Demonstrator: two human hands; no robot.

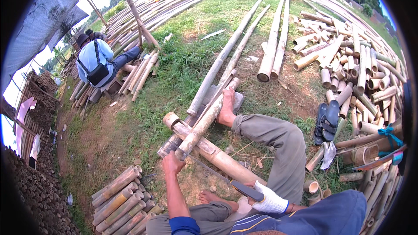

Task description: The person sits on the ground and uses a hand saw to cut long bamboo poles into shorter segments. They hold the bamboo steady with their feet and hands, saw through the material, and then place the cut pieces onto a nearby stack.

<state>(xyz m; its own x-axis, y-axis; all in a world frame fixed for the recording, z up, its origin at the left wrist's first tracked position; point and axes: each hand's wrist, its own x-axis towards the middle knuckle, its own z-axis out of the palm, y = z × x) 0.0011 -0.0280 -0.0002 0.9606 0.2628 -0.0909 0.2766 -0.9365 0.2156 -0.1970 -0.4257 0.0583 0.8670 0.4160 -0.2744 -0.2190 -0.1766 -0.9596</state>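
Note:
My bare left hand (172, 164) is closed at the near end of a pale bamboo pole (210, 115). In my right hand (269, 200), which wears a white knit glove, is a handsaw (247, 190) with a dark, orange-edged grip. Its thin blade runs up and left to the pole's near end, close beside my left fingers. Beneath, the pole rests across a thicker bamboo piece (228, 160) with a notch near its far end. My bare foot (227, 108) presses on the pole further up. A greyish, dark length (171, 144) lies beside it.
Cut bamboo pieces are stacked at lower left (119, 193) and heaped at right (348, 65). Black sandals (326, 122) lie by that heap. Long poles (276, 35) stretch away over the grass. Another person (96, 58) in light blue sits at far left.

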